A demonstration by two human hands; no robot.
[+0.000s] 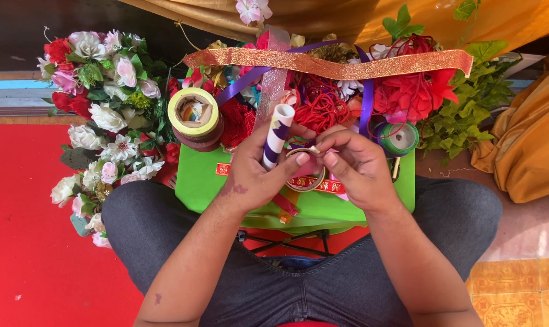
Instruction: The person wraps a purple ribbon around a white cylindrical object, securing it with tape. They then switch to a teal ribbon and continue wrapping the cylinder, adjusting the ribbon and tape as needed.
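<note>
Head view: left hand (256, 166) closed round striped tube (277, 134); right hand (353, 163) pinching clear tape roll (305, 175) (end apparently being picked free); next needs steady pull.

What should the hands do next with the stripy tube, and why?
Probably pull more tape free. The left hand holds the white tube wound with purple ribbon, and the right hand pinches at the clear tape roll beside it; the tube's top looks bare.
</note>
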